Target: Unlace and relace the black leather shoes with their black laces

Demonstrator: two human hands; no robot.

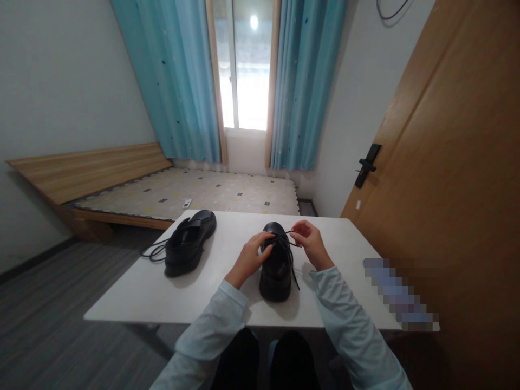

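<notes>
At the middle of the white table [138,303], a black lace-up shoe [275,288] sits sole down between the two hands, its toe pointing to 12 o'clock and its heel to 6, toward the person. Taking this shoe as the centre of the dial, the left hand [251,257] lies at 10 o'clock, fingers and thumb reaching over the shoe's upper near the laces [279,239]; whether these fingertips are closed on a lace or only press against the shoe, I cannot tell. The right hand [311,244] is at 2 o'clock, just beside the shoe, its thumb and fingers brought together on a lace that stretches across from the lacing. The shoe body itself lies outside this pinch, on the 8 o'clock side of it. Another lace end hangs down the shoe's side at 4 o'clock, toward the tabletop.

Well apart, between 9 and 10 o'clock, stands a second black shoe [184,260], its toe turned to 1 o'clock, its loose laces trailing off at 9, over the table's edge. A pixelated patch [400,295] covers something at 4 o'clock, by the table's edge. Beyond the table, the bed [215,189] stretches across 11 o'clock.
</notes>
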